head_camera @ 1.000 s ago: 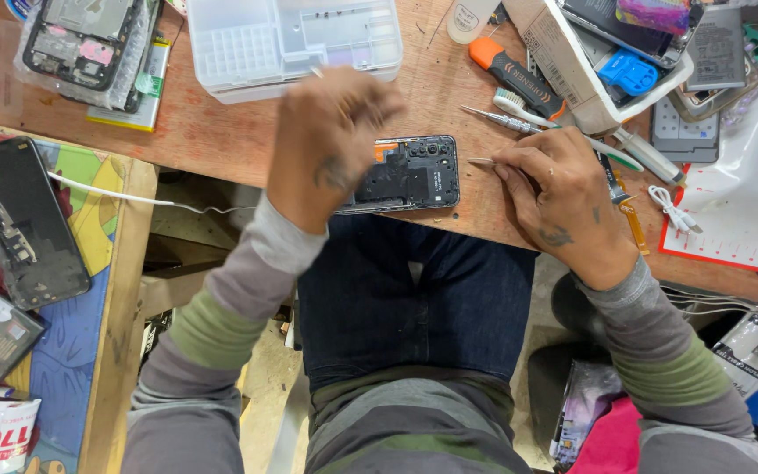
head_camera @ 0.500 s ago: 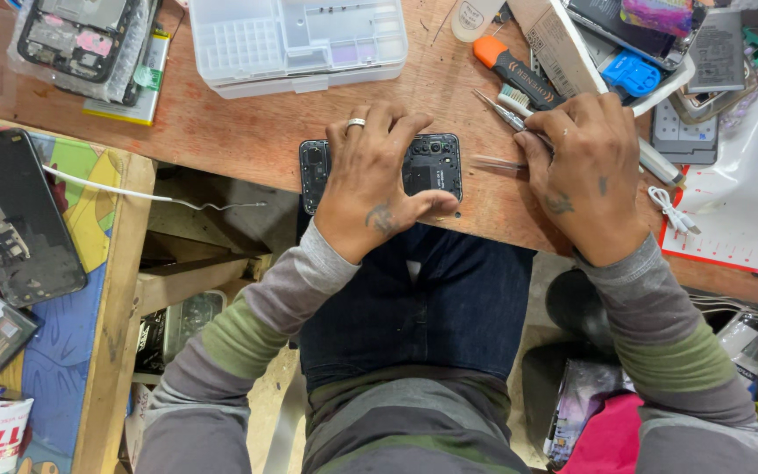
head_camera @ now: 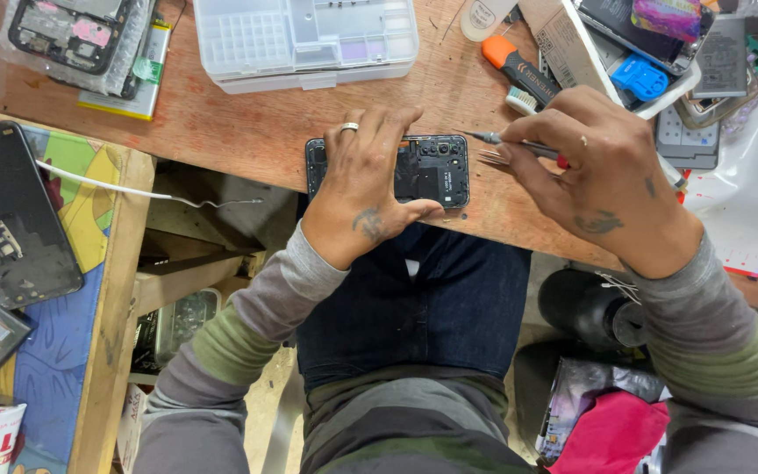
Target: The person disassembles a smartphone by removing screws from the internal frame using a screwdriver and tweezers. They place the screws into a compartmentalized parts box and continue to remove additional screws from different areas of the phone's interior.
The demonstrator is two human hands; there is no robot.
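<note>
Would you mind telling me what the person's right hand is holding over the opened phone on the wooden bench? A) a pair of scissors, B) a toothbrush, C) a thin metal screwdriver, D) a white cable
C: the right hand grips a thin metal screwdriver whose tip points at the opened phone, which the left hand steadies on the wooden bench.
</note>
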